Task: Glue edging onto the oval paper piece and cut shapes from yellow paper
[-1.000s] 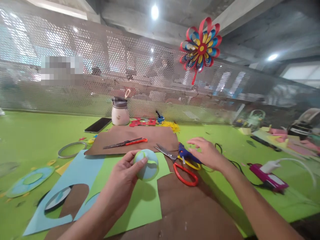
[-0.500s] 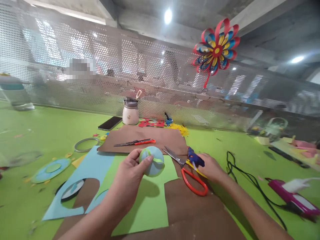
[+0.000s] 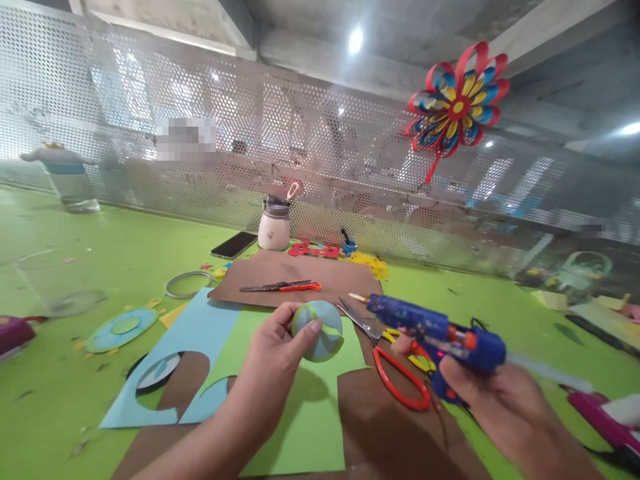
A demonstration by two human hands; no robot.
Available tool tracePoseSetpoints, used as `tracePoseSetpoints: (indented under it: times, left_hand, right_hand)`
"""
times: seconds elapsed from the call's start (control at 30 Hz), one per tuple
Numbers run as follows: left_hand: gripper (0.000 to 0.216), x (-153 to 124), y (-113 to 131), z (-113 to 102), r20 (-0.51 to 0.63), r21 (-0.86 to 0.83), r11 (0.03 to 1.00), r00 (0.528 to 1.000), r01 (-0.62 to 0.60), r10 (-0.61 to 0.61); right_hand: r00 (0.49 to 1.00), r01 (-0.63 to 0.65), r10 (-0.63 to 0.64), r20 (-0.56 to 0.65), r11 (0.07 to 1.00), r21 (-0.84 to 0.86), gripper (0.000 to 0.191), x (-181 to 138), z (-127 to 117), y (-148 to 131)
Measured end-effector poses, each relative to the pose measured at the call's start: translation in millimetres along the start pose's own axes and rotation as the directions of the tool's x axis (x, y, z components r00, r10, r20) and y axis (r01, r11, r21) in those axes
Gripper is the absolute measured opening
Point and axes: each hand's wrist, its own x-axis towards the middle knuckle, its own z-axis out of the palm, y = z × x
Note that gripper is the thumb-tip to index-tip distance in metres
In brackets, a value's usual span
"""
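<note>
Lifted since a second ago: right hand was lying over the blue glue gun down on the worktop; it now has the gun raised clear, fingers clenched round the grip. Meanwhile the left hand is unchanged, pinching the blue-and-green paper ball between thumb and fingers above the green sheet.

Key relation: the gun's long axis runs right to left, nozzle end the farther from the person, and the nozzle points left toward the ball. Its tip sits just right of the ball and a little beyond it, near but not touching. The ball lies left of the gun hand, already gripped by the other.

Under the gun: red-handled scissors on brown paper. Left: light blue sheet with round cut-outs. Further back: red-handled cutter, phone, lidded jar. Behind: perforated screen, paper flower hung on it.
</note>
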Motion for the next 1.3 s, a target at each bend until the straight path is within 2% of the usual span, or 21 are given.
tracePoseSetpoints:
  times: [0.13,0.27,0.47,0.97,1.3]
  left_hand:
    - [0.022,1,-3,1,0.013,0.01,1.0,1.0,-0.009,0.009]
    - [0.02,0,-4,1,0.021,0.003,1.0,1.0,-0.018,0.018]
    - [0.018,-1,-2,3,-0.013,0.002,0.999,0.999,-0.039,0.039]
    - [0.013,0,-8,1,0.02,0.049,0.995,0.996,-0.083,0.082]
    - [0.012,-2,-6,3,-0.023,0.056,0.995,0.996,-0.084,0.085]
  right_hand:
    - [0.995,0.095,-0.097,-0.003,0.982,-0.162,0.027,-5,27,-12]
    - [0.994,0.105,-0.107,0.007,0.952,-0.289,0.028,-3,35,-7]
    - [0.989,0.137,-0.145,-0.023,0.969,-0.208,0.023,-4,41,-2]
    - [0.973,0.211,-0.226,-0.05,0.954,-0.212,0.009,1,50,-9]
    - [0.966,0.237,-0.253,-0.049,0.947,-0.215,0.015,0,51,-7]
